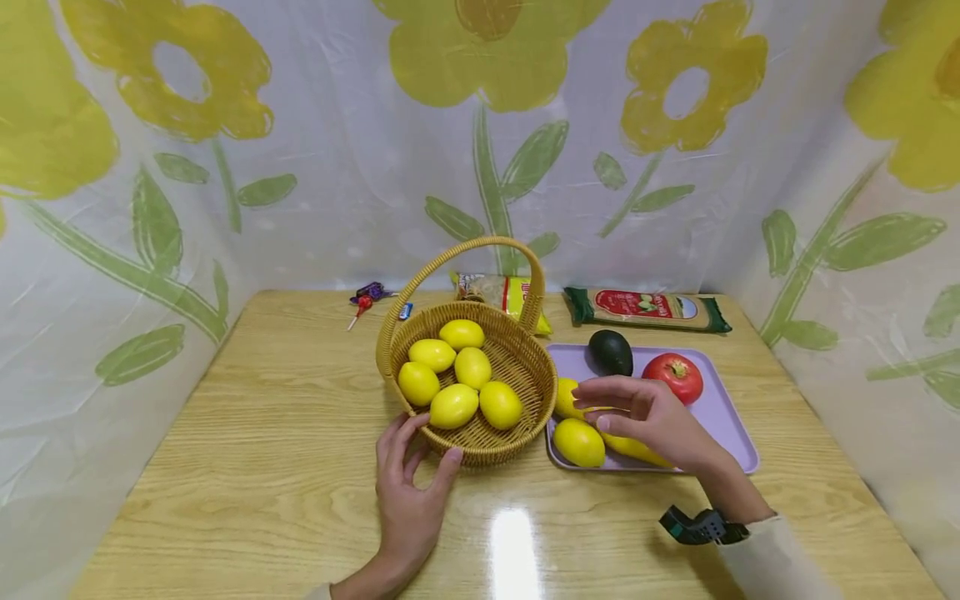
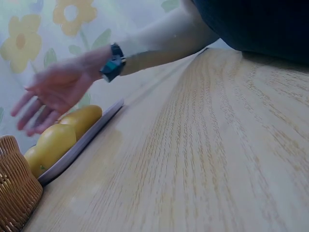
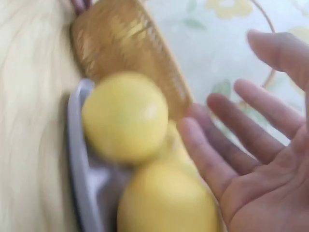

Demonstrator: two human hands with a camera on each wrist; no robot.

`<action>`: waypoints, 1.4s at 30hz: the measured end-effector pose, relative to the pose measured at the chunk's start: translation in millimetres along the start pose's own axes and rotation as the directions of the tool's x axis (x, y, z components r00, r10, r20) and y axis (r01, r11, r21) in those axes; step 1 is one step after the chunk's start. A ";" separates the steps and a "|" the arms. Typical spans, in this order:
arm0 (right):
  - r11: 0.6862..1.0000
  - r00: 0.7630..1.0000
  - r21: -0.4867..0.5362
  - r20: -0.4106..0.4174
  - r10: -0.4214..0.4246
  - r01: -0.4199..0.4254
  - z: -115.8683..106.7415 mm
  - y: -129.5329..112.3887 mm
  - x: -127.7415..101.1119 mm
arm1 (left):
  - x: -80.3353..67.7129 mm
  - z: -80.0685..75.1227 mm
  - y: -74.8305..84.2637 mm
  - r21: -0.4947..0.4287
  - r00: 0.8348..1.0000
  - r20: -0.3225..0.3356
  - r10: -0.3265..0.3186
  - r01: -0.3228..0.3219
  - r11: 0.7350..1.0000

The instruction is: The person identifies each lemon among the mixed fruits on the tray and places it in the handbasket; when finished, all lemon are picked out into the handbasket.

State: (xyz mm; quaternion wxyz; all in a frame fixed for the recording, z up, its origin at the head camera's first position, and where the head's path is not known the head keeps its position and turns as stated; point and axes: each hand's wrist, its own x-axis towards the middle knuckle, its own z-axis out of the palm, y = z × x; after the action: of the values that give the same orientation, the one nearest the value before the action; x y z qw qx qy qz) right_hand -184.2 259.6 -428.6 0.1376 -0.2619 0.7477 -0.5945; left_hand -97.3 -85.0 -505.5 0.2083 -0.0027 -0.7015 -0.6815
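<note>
A round wicker basket (image 1: 543,367) with an arched handle holds several lemons (image 1: 453,406). My left hand (image 1: 408,500) rests against its near left side, with fingertips at the rim and the thumb on the outer wall. My right hand (image 1: 663,421) hovers over the lilac tray (image 1: 731,425), with bent, spread fingers and nothing held. Near it on the tray lie a lemon (image 1: 579,442), another yellow fruit (image 1: 567,398) and a longer yellow fruit (image 1: 633,450), partly hidden by the hand. In the right wrist view, the palm (image 3: 275,198) is bare beside the blurred lemon (image 3: 125,116).
An avocado (image 1: 611,352) and a red pomegranate-like fruit (image 1: 673,378) sit at the tray's back. Behind are a green-and-red long packet (image 1: 647,310) and a yellow snack bag (image 1: 517,296). Wrapped lollipops (image 1: 367,293) and a small blue packet (image 1: 406,311) lie left of the handle.
</note>
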 end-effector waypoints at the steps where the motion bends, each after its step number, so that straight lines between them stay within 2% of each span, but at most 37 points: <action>1: 0.999 1.000 -0.037 -0.008 0.010 -0.010 -3.2 2.1 -4.5 | 0.2 -0.2 0.3 -0.002 1.000 0.000 -0.003 0.003 1.000; 4: 0.985 0.998 -0.174 -0.056 0.003 -0.013 -11.5 5.9 -12.2 | 1.0 -0.7 0.9 -0.005 1.000 -0.002 -0.010 0.010 1.000; 9: 0.936 0.990 -0.352 -0.133 -0.042 -0.008 -17.6 7.3 -11.8 | 1.3 -0.6 0.5 0.000 1.000 0.002 -0.016 0.016 1.000; 15: 0.866 0.994 -0.499 -0.102 -0.027 -0.028 -9.8 6.1 6.1 | 0.3 -1.2 0.3 0.001 1.000 0.000 -0.028 0.028 1.000; 18: 0.832 0.997 -0.555 -0.069 -0.017 -0.024 -6.0 3.9 19.8 | 0.6 -0.8 -0.3 0.000 1.000 -0.003 -0.025 0.025 1.000; 24: 0.785 0.999 -0.617 -0.039 0.036 -0.052 -1.6 3.9 41.1 | 0.1 -0.6 -0.1 0.004 1.000 -0.003 -0.018 0.018 1.000; 29: 0.750 0.998 -0.659 -0.054 0.036 -0.063 -0.5 9.7 50.6 | -1.0 -1.4 0.3 0.006 1.000 0.000 -0.018 0.018 1.000; 32: 0.732 0.995 -0.676 -0.093 0.030 -0.086 -4.9 5.2 51.4 | -1.4 -1.0 0.8 0.007 1.000 0.001 -0.017 0.017 1.000; 35: 0.757 0.987 -0.645 -0.159 -0.001 -0.103 -11.0 -5.4 51.7 | -0.9 -0.6 1.2 0.011 1.000 0.001 -0.008 0.008 1.000; 37: 0.804 0.981 -0.590 -0.188 -0.038 -0.082 -13.0 -11.1 53.8 | -0.5 -0.5 1.1 0.015 1.000 0.003 0.000 0.000 1.000; 39: 0.858 0.982 -0.512 -0.180 -0.065 -0.037 -11.3 -15.7 57.8 | -0.4 -0.4 0.7 0.016 1.000 0.004 0.003 -0.003 1.000; 42: 0.893 0.986 -0.449 -0.141 -0.090 0.018 -3.0 -19.2 66.8 | -0.8 -0.2 0.3 0.020 1.000 0.008 0.001 -0.001 1.000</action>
State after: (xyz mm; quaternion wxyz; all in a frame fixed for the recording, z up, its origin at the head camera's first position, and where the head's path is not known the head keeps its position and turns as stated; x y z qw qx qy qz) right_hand -236.6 222.0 -402.3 -0.0024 -0.2594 0.8650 -0.4295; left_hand -96.4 -84.9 -505.5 0.2060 -0.0037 -0.7090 -0.6745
